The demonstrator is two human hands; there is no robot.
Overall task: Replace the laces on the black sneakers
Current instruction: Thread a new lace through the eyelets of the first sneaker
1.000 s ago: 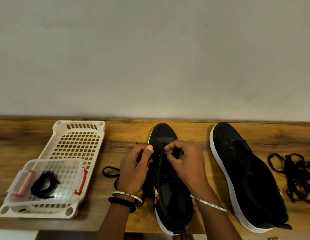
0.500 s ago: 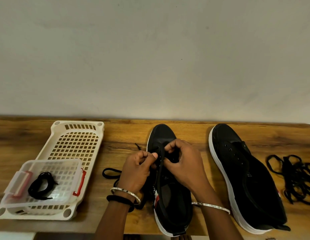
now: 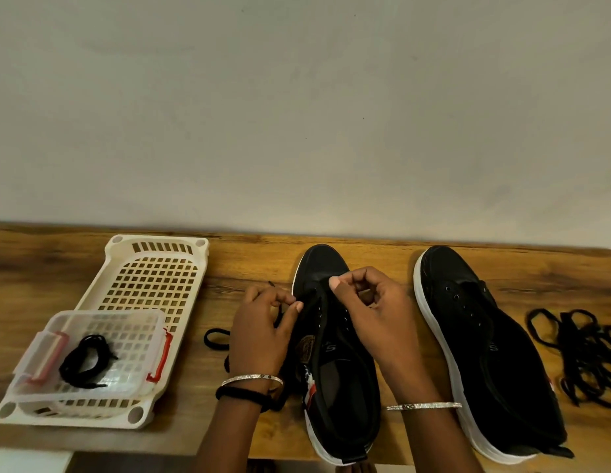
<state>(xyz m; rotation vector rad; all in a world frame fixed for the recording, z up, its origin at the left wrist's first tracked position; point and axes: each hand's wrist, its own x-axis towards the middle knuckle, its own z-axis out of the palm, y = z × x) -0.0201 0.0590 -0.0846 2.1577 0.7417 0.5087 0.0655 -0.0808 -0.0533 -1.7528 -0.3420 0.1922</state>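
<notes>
On the brown wooden bench (image 3: pixel 382 261), one black white-soled canvas sneaker (image 3: pixel 331 387) stands at 6 o'clock, its twin (image 3: pixel 485 353) at 3. My right hand (image 3: pixel 375 315) pinches the first's eyelet flap; my left hand (image 3: pixel 263 332) pinches a thin black lace (image 3: pixel 218 331) at 9

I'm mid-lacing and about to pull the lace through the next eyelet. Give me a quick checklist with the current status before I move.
1. Left hand pinches the thin black lace: ok.
2. Right hand grips the black white-soled sneaker at its front eyelets: ok.
3. Lace seated in the front eyelets: cannot tell, fingers hide them.
4. Lace slack lies loose on the wooden table, left of that sneaker: ok.
5. Second black sneaker laced: not ok, its eyelets are empty.
6. Pile of loose black laces lies right of the second sneaker: ok.
</notes>
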